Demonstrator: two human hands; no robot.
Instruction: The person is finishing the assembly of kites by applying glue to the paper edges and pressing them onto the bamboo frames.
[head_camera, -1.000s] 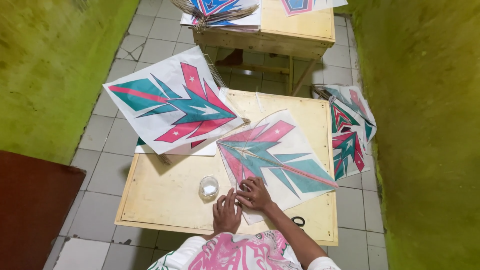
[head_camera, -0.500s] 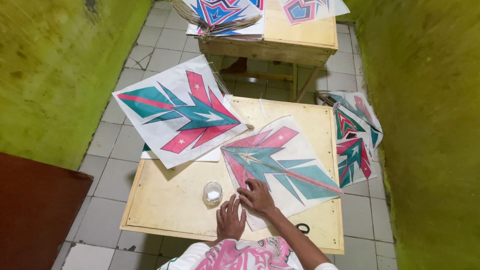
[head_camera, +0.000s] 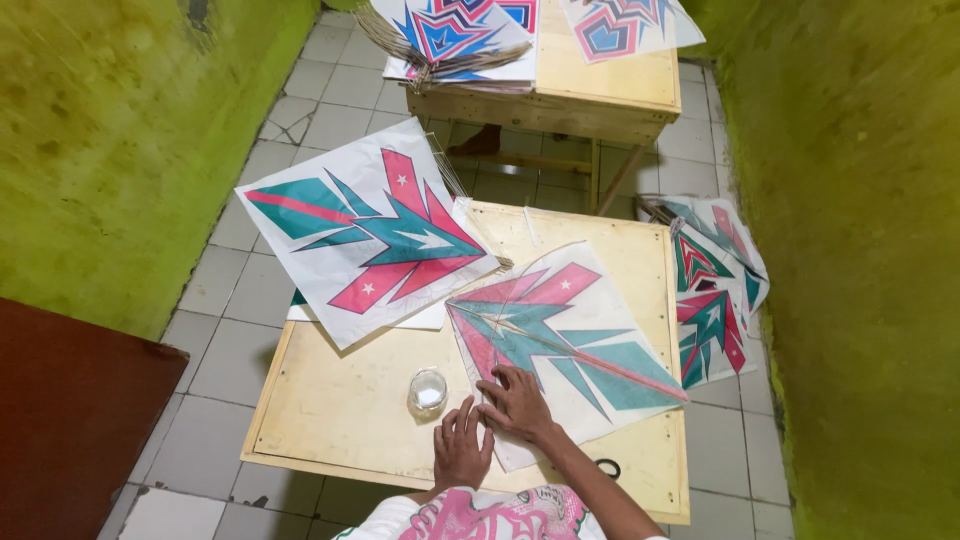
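While both hands pressed flat at the near edge, the scene ran as follows, nearest first.

Left hand: the left hand (head_camera: 461, 452) lay palm down, fingers spread and gripping nothing, on the wooden table (head_camera: 340, 400), its fingertips at the near corner of the kite paper.

Right hand: the right hand (head_camera: 517, 403) rested flat and unclenched on the kite (head_camera: 560, 335), at about one o'clock from the left hand and just beside it, pressing the paper without grasping it.

Kite: white paper printed with teal and pink arrow shapes, lying flat on the table's right half; a thin stick (head_camera: 590, 360) ran across it from its middle toward four o'clock.

Glass cup: a small clear cup (head_camera: 427, 391) stood upright on the table at ten o'clock from the left hand, near but apart from it.

Scissors: a dark loop handle (head_camera: 607, 467) showed at the table's near right edge, at four o'clock from the right hand.

Second kite: a similar kite (head_camera: 365, 235) overhung the table's far left corner.

Kite stack: more teal and pink kites (head_camera: 715, 290) lay by the green wall at three o'clock.

Far table: another wooden table (head_camera: 600, 85) at twelve o'clock carried blue and pink kites (head_camera: 450, 30).
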